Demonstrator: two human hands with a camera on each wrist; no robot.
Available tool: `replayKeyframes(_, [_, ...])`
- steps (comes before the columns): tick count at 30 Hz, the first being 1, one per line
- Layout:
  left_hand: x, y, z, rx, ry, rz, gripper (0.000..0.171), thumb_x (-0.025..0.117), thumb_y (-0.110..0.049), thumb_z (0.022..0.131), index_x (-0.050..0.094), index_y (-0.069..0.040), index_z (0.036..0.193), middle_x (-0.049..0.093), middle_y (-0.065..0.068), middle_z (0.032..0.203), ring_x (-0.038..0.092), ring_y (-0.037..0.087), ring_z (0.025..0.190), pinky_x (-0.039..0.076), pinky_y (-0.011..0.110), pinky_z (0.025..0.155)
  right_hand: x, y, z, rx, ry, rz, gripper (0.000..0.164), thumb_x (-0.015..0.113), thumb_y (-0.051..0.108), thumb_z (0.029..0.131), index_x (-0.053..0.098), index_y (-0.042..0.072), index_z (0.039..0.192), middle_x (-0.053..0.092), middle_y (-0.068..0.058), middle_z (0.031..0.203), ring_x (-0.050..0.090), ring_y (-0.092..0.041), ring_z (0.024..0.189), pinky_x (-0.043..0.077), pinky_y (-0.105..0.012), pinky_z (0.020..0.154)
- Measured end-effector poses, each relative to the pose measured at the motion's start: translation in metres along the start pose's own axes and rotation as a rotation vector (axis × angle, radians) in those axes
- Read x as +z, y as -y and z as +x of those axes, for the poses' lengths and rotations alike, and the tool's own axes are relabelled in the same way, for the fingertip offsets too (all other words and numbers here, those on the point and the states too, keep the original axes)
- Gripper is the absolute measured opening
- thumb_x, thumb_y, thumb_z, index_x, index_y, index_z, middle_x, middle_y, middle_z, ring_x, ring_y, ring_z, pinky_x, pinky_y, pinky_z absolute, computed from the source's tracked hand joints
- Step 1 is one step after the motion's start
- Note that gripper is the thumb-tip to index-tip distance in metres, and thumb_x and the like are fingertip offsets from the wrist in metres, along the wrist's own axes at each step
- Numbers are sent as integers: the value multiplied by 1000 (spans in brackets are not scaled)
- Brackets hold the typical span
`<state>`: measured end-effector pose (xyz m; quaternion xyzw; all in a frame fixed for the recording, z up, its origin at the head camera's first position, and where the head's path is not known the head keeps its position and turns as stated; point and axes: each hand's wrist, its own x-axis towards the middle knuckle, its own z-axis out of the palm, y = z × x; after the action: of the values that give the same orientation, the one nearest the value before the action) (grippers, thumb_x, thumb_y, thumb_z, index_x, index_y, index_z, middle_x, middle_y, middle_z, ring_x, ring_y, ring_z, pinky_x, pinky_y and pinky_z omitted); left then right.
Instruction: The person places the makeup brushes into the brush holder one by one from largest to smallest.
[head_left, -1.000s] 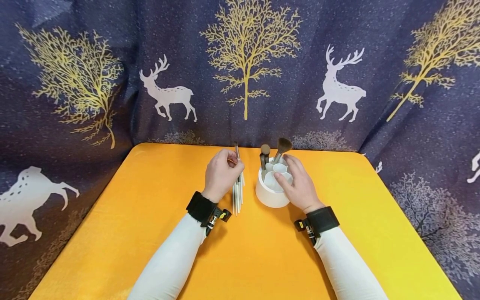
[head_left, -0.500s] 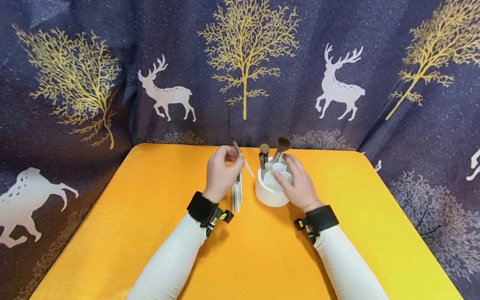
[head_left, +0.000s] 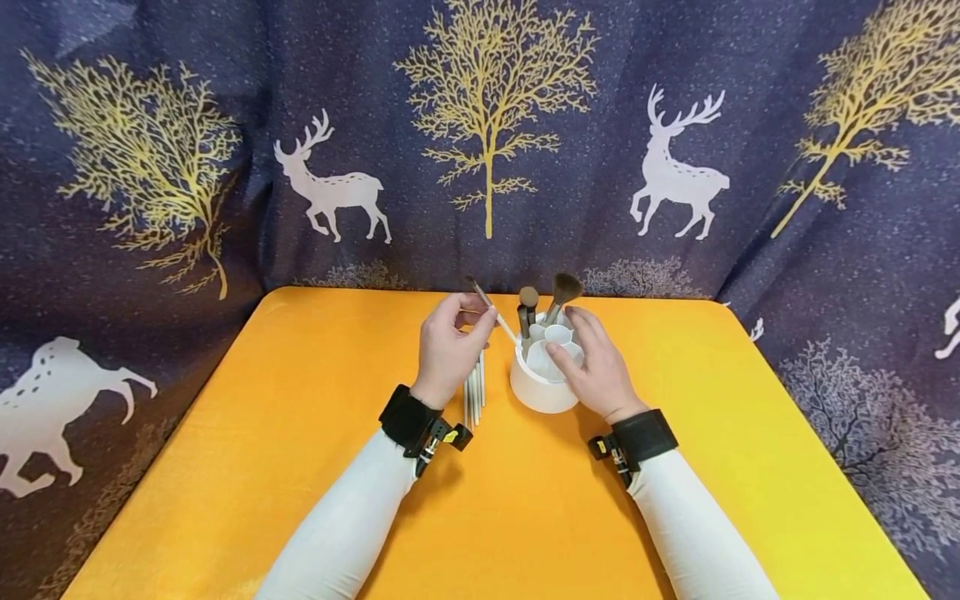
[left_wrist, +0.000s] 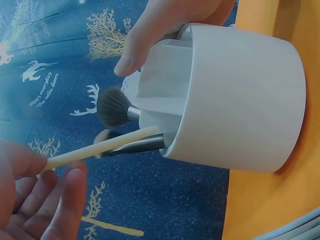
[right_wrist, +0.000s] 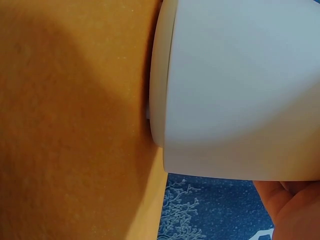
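Observation:
My left hand [head_left: 450, 346] pinches a slim makeup brush [head_left: 506, 326] between thumb and fingers. Its dark bristles point up and left, and its pale handle end slants down to the near-left rim of a round white brush holder [head_left: 542, 395]. In the left wrist view that handle tip [left_wrist: 150, 130] overlaps the holder's opening. My right hand [head_left: 606, 373] grips the holder from the right, thumb over the rim. Inside the holder's compartments stand a wide fluffy brush [head_left: 567, 288], a round-headed brush [head_left: 529, 297] and a shorter dark one [head_left: 523, 320].
Several pale-handled brushes [head_left: 474, 396] lie side by side on the orange table [head_left: 480, 517], left of the holder and partly under my left hand. Behind the table's far edge hangs a dark blue curtain [head_left: 420, 200] with deer and trees.
My left hand has lifted the brush from the row, tilted its handle end toward the right and moved right to the holder. My right hand keeps its place on the holder.

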<state>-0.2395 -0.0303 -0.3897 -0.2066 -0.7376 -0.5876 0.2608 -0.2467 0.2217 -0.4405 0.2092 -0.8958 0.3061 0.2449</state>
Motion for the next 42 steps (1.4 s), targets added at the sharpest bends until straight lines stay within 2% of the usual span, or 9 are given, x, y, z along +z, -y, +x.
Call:
replayKeyframes(11, [6,1,-3,-23,63,-19,14,67,-23,95,63,-16,107,64,-6,97,65,9,78,55,29,58,0,-1,-1,11,9,-2,68,52,53,98,41,7,147,37,-8,152,44,-26,130,39,-51,103])
replayKeyframes(19, [8,1,-7,24,112,34,15,67,-21,95,68,-15,108,64,-6,99,64,7,77,54,26,59,-1,1,-1,5,6,-2,68,52,53,98,41,7,147,39,-12,150,45,-27,130,39,-51,102])
replayKeyframes(22, [8,1,-8,44,146,85,22,66,-22,96,70,-14,116,66,-6,105,63,6,87,53,24,63,-1,1,-1,2,4,-2,68,52,52,98,41,7,147,39,-12,150,45,-26,130,39,-50,102])
replayKeyframes(25, [8,1,-8,51,186,152,32,61,-28,99,65,-15,127,66,-6,115,60,5,101,52,22,67,-1,1,-1,5,3,-1,68,52,52,98,41,7,147,38,-11,151,44,-26,130,39,-50,103])
replayKeyframes(28, [8,0,-8,34,210,202,38,54,-35,102,59,-16,136,64,-7,124,56,5,111,51,22,72,-1,1,-1,8,4,0,68,52,52,98,41,7,147,38,-10,151,43,-26,131,38,-49,104])
replayKeyframes(32, [6,2,-7,-13,210,226,41,49,-41,104,57,-17,137,62,-8,126,55,6,113,51,23,75,-1,0,-1,7,5,1,68,52,52,98,41,7,147,38,-9,151,44,-27,130,39,-50,103])
replayKeyframes(36, [2,8,-5,-51,184,263,39,51,-42,102,60,-18,132,64,-8,120,57,9,109,50,26,76,0,0,-1,4,3,0,68,52,53,98,41,7,147,38,-10,151,45,-27,129,40,-51,102])
replayKeyframes(42, [-5,21,-3,-113,140,321,35,56,-42,99,64,-19,124,65,-9,106,56,5,99,47,30,78,0,0,-1,-2,4,0,67,52,52,98,41,8,148,38,-10,151,46,-27,129,40,-51,102])
